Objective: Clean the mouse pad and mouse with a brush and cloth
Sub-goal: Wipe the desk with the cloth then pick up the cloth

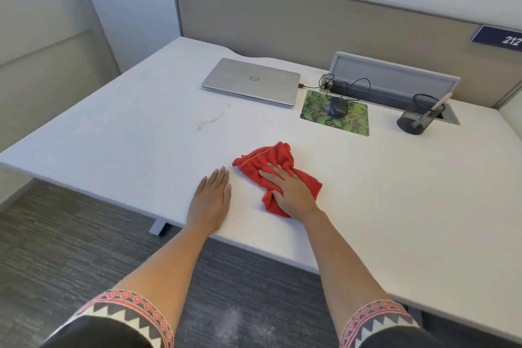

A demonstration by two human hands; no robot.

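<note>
While the right hand (pixel 293 192) pressed flat on the red cloth (pixel 254 161), its grip apart and fingers straight, the left hand (pixel 211 198) lay at nine o'clock from it on the white worktop (pixel 127 135), grip likewise apart, holding nothing. Well off at one o'clock from the cloth, the black mouse (pixel 339 107) sat on the green mouse pad (pixel 353 124), a shut laptop (pixel 251 79) at its ten o'clock.

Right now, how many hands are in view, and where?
2. The left hand lies flat on the bare desk near its front edge; the right hand rests on the red cloth beside it.
</note>
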